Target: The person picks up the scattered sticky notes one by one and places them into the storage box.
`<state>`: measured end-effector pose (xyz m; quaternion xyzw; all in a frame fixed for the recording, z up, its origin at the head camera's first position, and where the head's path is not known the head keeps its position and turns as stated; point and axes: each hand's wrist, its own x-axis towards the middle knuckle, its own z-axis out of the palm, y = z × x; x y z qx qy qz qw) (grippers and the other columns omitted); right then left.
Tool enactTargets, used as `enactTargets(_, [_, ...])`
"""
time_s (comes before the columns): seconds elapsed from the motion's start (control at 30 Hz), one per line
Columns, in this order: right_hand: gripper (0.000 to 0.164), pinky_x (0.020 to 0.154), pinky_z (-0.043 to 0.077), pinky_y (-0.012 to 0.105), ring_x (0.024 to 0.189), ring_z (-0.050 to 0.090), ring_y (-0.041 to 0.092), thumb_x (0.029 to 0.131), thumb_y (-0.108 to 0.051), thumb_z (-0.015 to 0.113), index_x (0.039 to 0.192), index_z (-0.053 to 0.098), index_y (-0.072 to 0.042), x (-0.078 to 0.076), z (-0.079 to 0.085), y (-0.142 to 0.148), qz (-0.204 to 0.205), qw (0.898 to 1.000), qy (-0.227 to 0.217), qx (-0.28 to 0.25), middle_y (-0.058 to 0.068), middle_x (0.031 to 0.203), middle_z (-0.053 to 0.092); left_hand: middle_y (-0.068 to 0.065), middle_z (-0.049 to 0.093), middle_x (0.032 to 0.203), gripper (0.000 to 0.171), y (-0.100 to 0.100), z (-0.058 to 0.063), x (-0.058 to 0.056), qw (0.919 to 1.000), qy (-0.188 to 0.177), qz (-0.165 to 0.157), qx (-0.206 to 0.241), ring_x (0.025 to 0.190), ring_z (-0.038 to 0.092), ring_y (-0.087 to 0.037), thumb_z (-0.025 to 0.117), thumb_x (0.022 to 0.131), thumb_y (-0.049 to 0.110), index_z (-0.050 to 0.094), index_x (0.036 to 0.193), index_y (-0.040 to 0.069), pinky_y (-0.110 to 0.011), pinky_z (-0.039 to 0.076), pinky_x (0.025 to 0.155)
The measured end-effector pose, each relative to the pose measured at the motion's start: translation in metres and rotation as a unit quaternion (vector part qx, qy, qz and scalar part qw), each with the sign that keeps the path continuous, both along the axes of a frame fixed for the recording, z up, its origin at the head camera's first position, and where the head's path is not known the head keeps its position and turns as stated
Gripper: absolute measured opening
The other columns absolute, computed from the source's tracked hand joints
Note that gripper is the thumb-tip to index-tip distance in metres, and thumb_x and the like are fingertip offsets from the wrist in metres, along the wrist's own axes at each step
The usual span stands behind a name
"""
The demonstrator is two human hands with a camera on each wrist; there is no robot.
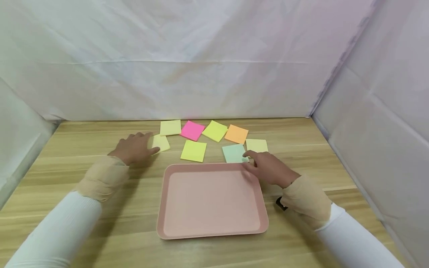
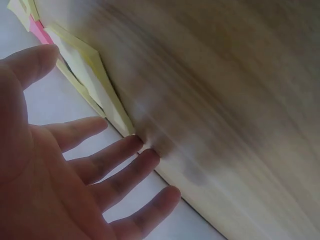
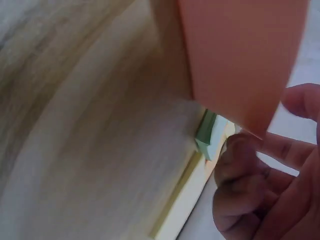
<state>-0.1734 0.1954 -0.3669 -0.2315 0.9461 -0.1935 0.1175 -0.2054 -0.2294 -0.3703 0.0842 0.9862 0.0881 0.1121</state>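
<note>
The step in hand looks like reaching: the left hand (image 1: 134,148) is spread loosely with nothing in it, by the near pale pad (image 1: 161,143) on the table (image 1: 140,223). The right hand (image 1: 270,168) is partly bent over the green pad (image 1: 232,153), just past the pink tray (image 1: 212,203), but I can't tell if it has hold of it. Next, the left hand would need to pinch its pad.
</note>
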Motion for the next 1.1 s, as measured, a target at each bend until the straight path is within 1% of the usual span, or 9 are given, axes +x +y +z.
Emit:
enactTargets(0.07, [0.029,0.056,0.042,0.029,0.05,0.042,0.008,0.096,-0.028,0.049,0.119,0.054,-0.011,0.001,-0.005,-0.001,0.006,1.0,-0.016,-0.013,-0.003,0.059,0.05,-0.029,0.037,0.136,0.072,-0.002,-0.002,-0.002,1.0,-0.003,0.001,-0.003,0.122,0.033,-0.051,0.047,0.092,0.054,0.028,0.145,0.01,-0.07,0.03,0.086])
enactTargets(0.13, [0.022,0.055,0.041,0.029,0.05,0.039,0.008,0.096,-0.02,0.047,0.116,0.053,-0.013,0.001,-0.01,-0.001,0.02,0.999,-0.023,-0.021,-0.004,0.057,0.048,-0.03,0.037,0.135,0.073,-0.003,-0.004,-0.003,1.0,-0.004,0.004,0.001,0.122,0.032,-0.051,0.049,0.091,0.054,0.029,0.145,0.009,-0.07,0.029,0.087])
enactTargets(0.23, [0.017,0.061,0.042,0.029,0.057,0.043,0.009,0.096,-0.012,0.043,0.111,0.05,-0.015,0.001,-0.018,-0.001,0.046,0.998,-0.034,-0.023,-0.003,0.062,0.048,-0.03,0.036,0.134,0.074,-0.004,-0.005,-0.006,0.9998,-0.006,0.009,0.017,0.122,0.031,-0.051,0.054,0.088,0.053,0.033,0.143,0.007,-0.071,0.028,0.086])
enactTargets(0.3, [0.014,0.066,0.043,0.029,0.065,0.049,0.01,0.097,-0.01,0.04,0.108,0.048,-0.016,0.002,-0.022,-0.001,0.056,0.998,-0.034,-0.02,-0.002,0.071,0.053,-0.03,0.036,0.133,0.075,-0.006,-0.006,-0.007,0.9995,-0.008,0.012,0.029,0.121,0.03,-0.05,0.057,0.086,0.053,0.037,0.141,0.007,-0.072,0.027,0.085])
enactTargets(0.4, [0.012,0.067,0.043,0.029,0.07,0.05,0.011,0.099,-0.01,0.037,0.103,0.047,-0.015,0.003,-0.026,-0.001,0.063,0.997,-0.035,-0.016,-0.002,0.076,0.053,-0.029,0.037,0.132,0.075,-0.008,-0.007,-0.008,0.999,-0.006,0.014,0.043,0.12,0.031,-0.049,0.06,0.084,0.055,0.041,0.139,0.007,-0.072,0.027,0.085])
enactTargets(0.53, [0.01,0.065,0.043,0.029,0.068,0.05,0.01,0.1,-0.012,0.035,0.1,0.045,-0.014,0.003,-0.026,-0.002,0.069,0.997,-0.034,-0.009,-0.002,0.076,0.052,-0.027,0.039,0.132,0.074,-0.012,-0.007,-0.008,0.9983,0.003,0.016,0.057,0.12,0.032,-0.049,0.063,0.083,0.055,0.044,0.136,0.008,-0.072,0.027,0.085])
enactTargets(0.73, [0.008,0.062,0.043,0.028,0.064,0.05,0.01,0.1,-0.012,0.035,0.101,0.043,-0.015,0.002,-0.024,-0.005,0.084,0.996,-0.027,0.005,-0.003,0.074,0.052,-0.023,0.044,0.126,0.073,-0.015,-0.004,-0.006,0.996,0.013,0.034,0.081,0.116,0.036,-0.048,0.069,0.078,0.054,0.05,0.126,0.003,-0.069,0.027,0.083])
enactTargets(0.93, [0.009,0.062,0.043,0.029,0.064,0.05,0.011,0.1,-0.012,0.037,0.103,0.044,-0.015,0.001,-0.022,-0.008,0.088,0.996,-0.011,0.012,-0.003,0.074,0.052,-0.019,0.056,0.117,0.046,-0.022,-0.005,-0.005,0.9899,0.018,0.05,0.131,0.107,0.052,-0.038,0.069,0.084,0.039,0.053,0.114,0.008,-0.063,0.03,0.084])
enactTargets(1.1, [0.011,0.064,0.044,0.029,0.066,0.052,0.01,0.1,-0.013,0.036,0.105,0.045,-0.016,0.003,-0.024,-0.008,0.083,0.996,-0.014,0.018,-0.003,0.077,0.054,-0.024,0.056,0.114,0.035,-0.028,-0.009,0.0,0.9812,0.015,0.051,0.186,0.107,0.052,-0.038,0.061,0.092,0.024,0.05,0.116,0.002,-0.051,0.041,0.085])
